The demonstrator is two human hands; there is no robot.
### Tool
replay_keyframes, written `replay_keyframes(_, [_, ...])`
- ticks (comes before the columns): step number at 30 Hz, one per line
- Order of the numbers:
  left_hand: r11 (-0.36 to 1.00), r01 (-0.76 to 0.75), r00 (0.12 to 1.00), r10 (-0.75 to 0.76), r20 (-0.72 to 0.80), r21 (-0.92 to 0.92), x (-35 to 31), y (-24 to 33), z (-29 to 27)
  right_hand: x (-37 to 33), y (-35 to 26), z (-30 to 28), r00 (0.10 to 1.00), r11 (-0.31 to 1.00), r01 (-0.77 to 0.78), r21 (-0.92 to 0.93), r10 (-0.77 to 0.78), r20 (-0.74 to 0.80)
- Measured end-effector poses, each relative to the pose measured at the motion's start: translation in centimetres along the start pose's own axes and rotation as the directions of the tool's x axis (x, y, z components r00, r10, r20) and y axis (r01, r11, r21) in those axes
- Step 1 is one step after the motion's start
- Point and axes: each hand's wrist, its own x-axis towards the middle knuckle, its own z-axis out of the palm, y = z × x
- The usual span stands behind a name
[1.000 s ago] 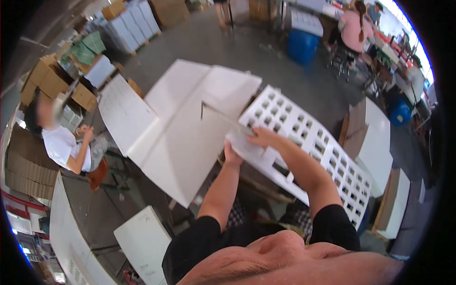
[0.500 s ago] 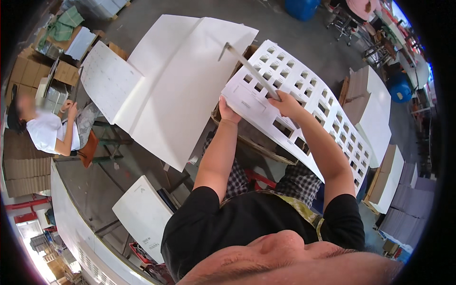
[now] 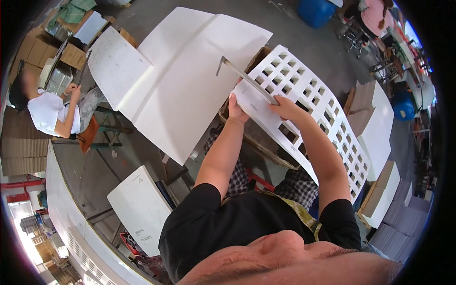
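A thin metal rod point(image 3: 251, 81) with a bent, hooked tip is in my right hand point(image 3: 287, 109), whose fingers are closed round its near end. It slants up and left over a white sheet point(image 3: 261, 114) punched with rows of rectangular openings. At the sheet's left end, my left hand point(image 3: 236, 110) grips the edge, thumb on the near side and its other fingers partly hidden. The sheet's long body stretches to the right under my right forearm and bows downward. Beneath it, the side of a brown box or pallet point(image 3: 268, 151) shows.
Large folded white board point(image 3: 185, 71) lies left of the sheet. Stacked white sheets point(image 3: 377, 126) stand at right, near a blue drum point(image 3: 403, 105). Another person point(image 3: 52, 111) sits at far left. A white box point(image 3: 140, 209) is beside my left arm.
The view has shifted slightly, so the scene sits a little differently. The printed marks on the sheet's left end look fainter. Both hands keep their holds; the rod lies at a slightly lower slant.
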Motion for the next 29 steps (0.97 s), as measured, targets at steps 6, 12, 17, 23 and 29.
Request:
replay_keyframes(6, [1.0, 0.022, 0.998, -0.022, 0.051, -0.012, -1.0, 0.8, 0.8, 0.2, -0.9, -0.3, 0.992, 0.997, -0.017, 0.077, 0.007, 0.13])
replay_keyframes(12, [0.974, 0.199, 0.977, -0.206, 0.059, 0.106, -3.3, 5.4, 3.5, -2.5, -2.8, 0.7, 0.998, 0.999, 0.051, -0.003, -0.051, 0.035])
replay_keyframes(17, [0.635, 0.624, 0.76, -0.628, -0.167, 0.455, -1.4, 12.5, 0.7, -1.7, -1.8, 1.8, 0.997, 0.998, 0.062, -0.013, -0.062, -0.049])
replay_keyframes(23, [0.126, 0.8, 0.439, -0.789, -0.429, 0.586, 2.2, 14.4, 1.2, -1.4, -1.8, 2.6, 0.997, 0.989, 0.058, -0.134, -0.063, -0.039])
replay_keyframes(29, [0.167, 0.819, 0.383, -0.871, -0.308, 0.549, 4.3, 14.4, -0.7, -0.3, -0.8, 1.1, 0.996, 0.994, 0.028, -0.11, -0.036, -0.079])
